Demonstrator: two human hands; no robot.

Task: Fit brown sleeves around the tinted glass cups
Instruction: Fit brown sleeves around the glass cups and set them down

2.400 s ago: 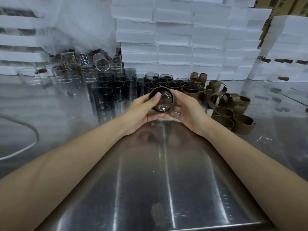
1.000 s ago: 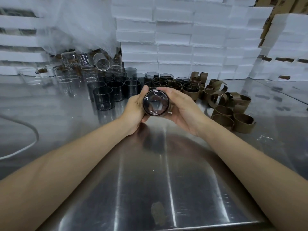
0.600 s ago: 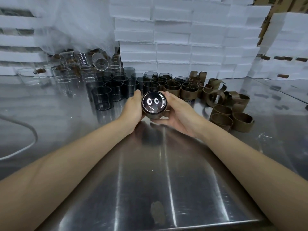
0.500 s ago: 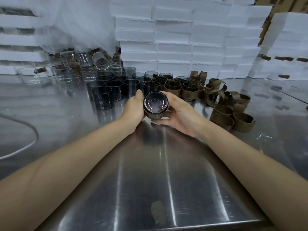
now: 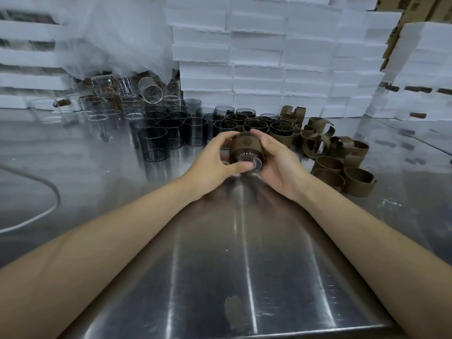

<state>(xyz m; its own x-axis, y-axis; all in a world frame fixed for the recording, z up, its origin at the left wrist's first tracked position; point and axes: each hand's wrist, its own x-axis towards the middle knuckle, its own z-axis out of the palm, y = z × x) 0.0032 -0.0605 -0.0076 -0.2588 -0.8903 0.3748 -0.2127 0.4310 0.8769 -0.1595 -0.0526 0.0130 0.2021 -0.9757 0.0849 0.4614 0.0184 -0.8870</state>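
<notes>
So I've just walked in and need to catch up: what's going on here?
A person grips one tinted glass cup, left hand and right hand on its sides, over the steel table. A brown sleeve is already round it. Behind on the left stand bare dark cups, just behind the hands sleeved cups, and on the right lie loose sleeves.

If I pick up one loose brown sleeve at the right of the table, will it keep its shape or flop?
It will probably hold its curl: the brown sleeves stand as rings on the steel table. It is likely flexible, though, since several have split ends springing outward. It looks thin, so it is probably light and easy to crush.
</notes>
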